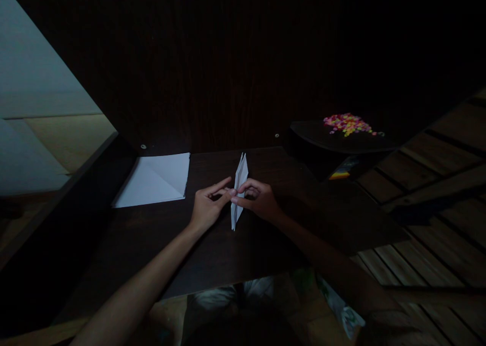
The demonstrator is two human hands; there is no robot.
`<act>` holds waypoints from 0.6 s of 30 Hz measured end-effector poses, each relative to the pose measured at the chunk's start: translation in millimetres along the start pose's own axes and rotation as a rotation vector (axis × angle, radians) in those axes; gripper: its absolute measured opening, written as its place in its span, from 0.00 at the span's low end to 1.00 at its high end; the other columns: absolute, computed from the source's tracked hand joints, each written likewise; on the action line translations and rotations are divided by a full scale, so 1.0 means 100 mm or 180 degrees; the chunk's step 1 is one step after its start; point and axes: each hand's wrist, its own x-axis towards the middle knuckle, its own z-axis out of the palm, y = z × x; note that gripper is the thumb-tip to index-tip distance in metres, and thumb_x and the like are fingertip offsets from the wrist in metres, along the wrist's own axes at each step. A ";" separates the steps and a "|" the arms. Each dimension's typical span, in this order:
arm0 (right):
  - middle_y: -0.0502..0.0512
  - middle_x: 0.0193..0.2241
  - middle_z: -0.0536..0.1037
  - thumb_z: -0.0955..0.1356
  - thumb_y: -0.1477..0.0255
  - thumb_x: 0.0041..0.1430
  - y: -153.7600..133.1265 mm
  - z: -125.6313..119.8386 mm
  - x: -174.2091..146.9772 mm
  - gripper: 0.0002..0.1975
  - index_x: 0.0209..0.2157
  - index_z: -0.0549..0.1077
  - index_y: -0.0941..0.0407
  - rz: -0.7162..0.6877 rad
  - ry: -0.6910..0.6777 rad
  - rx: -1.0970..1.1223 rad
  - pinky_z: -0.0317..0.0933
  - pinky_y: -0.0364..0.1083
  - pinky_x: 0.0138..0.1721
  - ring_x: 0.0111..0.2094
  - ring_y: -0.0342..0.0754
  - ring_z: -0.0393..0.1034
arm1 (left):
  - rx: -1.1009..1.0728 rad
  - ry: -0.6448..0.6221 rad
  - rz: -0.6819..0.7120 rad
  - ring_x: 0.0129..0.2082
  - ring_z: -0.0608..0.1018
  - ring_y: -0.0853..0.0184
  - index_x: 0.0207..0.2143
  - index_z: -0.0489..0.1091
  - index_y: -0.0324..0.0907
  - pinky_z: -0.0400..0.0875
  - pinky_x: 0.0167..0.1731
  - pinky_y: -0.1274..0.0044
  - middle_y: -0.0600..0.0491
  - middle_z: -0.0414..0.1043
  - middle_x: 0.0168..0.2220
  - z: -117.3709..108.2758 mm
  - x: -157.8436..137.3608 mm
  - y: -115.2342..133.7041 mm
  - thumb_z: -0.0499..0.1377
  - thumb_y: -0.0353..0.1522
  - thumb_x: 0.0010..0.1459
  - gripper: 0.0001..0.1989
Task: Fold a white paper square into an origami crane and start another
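Our left hand [205,207] and right hand [264,201], both grips pinched on the folded paper [242,171] over the counter [212,265] | white sheets [157,181] lying left | colourful bits [349,124] heaped on the shelf [312,133], right!

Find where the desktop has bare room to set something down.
Bare desktop shows between the white sheets and left forearm, and between the folded paper and front edge. Crowded: the middle, where left hand and right hand meet at that paper; the colourful pile on the shelf.
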 end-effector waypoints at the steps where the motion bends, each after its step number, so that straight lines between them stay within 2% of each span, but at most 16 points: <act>1: 0.50 0.26 0.74 0.76 0.66 0.41 0.00 0.00 0.00 0.13 0.26 0.71 0.55 -0.0040 0.0000 -0.0037 0.65 0.43 0.29 0.28 0.44 0.71 | -0.0016 -0.0010 -0.0017 0.36 0.81 0.61 0.49 0.75 0.36 0.72 0.48 0.70 0.53 0.80 0.29 0.00 0.00 0.00 0.68 0.40 0.49 0.27; 9: 0.50 0.28 0.74 0.75 0.68 0.44 0.00 -0.04 0.00 0.10 0.27 0.72 0.55 -0.0111 -0.0086 0.0062 0.66 0.43 0.31 0.29 0.44 0.71 | -0.0074 0.0022 0.0042 0.37 0.80 0.62 0.48 0.75 0.36 0.71 0.48 0.70 0.52 0.79 0.28 0.01 0.00 0.02 0.68 0.39 0.49 0.25; 18: 0.46 0.23 0.71 0.70 0.73 0.44 0.06 -0.06 0.03 0.05 0.26 0.69 0.54 0.0103 0.0041 0.0241 0.63 0.43 0.30 0.26 0.43 0.68 | -0.0257 0.0175 0.0036 0.31 0.77 0.68 0.47 0.73 0.37 0.71 0.38 0.76 0.55 0.77 0.28 0.04 0.01 -0.01 0.65 0.39 0.52 0.21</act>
